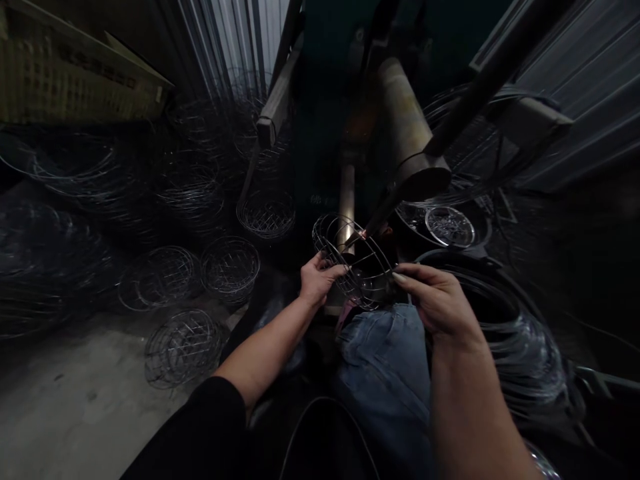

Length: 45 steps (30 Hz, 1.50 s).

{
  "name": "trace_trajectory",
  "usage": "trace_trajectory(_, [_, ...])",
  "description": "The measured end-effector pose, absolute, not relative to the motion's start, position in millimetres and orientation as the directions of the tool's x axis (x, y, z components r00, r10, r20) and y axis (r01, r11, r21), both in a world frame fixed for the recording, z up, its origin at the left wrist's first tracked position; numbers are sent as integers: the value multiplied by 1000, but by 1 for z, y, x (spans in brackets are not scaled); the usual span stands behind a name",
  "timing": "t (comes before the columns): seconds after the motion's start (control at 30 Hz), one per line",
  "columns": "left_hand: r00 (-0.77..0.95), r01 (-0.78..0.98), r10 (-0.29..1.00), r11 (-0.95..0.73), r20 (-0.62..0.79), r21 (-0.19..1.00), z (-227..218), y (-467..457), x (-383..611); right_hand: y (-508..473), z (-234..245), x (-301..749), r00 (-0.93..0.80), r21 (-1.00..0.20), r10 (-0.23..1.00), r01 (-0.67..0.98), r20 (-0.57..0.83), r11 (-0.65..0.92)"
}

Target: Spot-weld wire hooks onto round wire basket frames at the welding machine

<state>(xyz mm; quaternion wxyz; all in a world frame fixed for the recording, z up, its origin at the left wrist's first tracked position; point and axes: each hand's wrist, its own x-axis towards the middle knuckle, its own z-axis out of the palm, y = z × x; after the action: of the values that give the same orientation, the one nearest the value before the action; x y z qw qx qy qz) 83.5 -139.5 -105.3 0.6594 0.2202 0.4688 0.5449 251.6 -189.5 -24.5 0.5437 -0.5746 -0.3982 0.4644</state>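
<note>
A round wire basket frame (353,260) is held tilted under a spot-welding machine. My left hand (319,279) grips its left rim with the fingers wrapped on the wires. My right hand (440,301) pinches the frame's right rim. The dark welding electrode tip (380,213) touches the wires near the top of the frame, where a small glow (365,233) shows. A metal cylinder (413,133) of the machine hangs just above.
Several finished wire baskets (230,267) lie on the concrete floor at left and pile up behind. Coiled wire rings (520,347) are stacked at right. A pot with round wire pieces (447,227) sits behind the frame. My jeans-clad knee (385,360) is below.
</note>
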Motion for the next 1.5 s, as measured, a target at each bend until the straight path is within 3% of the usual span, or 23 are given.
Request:
trace_trajectory(0.1, [13, -523, 940, 297, -341, 799, -104, -139, 83, -189, -26, 248, 292, -999, 956, -41, -21, -10])
trace_trajectory(0.27, [15, -514, 909, 364, -416, 777, -98, -136, 81, -170, -15, 231, 330, -1000, 944, -11, 22, 27])
trace_trajectory(0.43, [57, -492, 896, 410, -441, 768, -99, -139, 81, -172, -13, 228, 370, -999, 929, -36, 22, 37])
trace_trajectory(0.6, [112, -480, 881, 453, -459, 752, -99, -143, 81, -195, -31, 247, 258, -998, 965, -53, -56, -43])
trace_trajectory(0.7, [113, -486, 885, 445, -451, 752, -98, -142, 80, -202, -38, 251, 309, -997, 950, -69, -48, -28])
trace_trajectory(1.0, [124, -535, 831, 517, -543, 668, -99, -129, 75, -167, -9, 221, 362, -995, 930, -96, -58, -25])
trace_trajectory(1.27, [211, -497, 781, 603, -587, 624, -102, -138, 79, -157, -4, 215, 358, -1000, 934, -20, -10, -3])
trace_trajectory(1.33, [161, -401, 849, 523, -504, 752, -103, -148, 74, -168, -7, 224, 336, -1000, 942, 7, 6, 4])
trace_trajectory(1.37, [80, -306, 916, 399, -394, 864, -104, -153, 70, -175, -10, 231, 324, -1000, 946, 15, 5, 0])
trace_trajectory(1.43, [-60, 15, 998, -8, 9, 1000, -108, -160, 59, -191, -24, 248, 315, -999, 948, 4, -29, -32])
trace_trajectory(1.5, [34, 339, 907, -406, 421, 848, -115, -162, 51, -204, -43, 265, 333, -996, 939, -40, -84, -75])
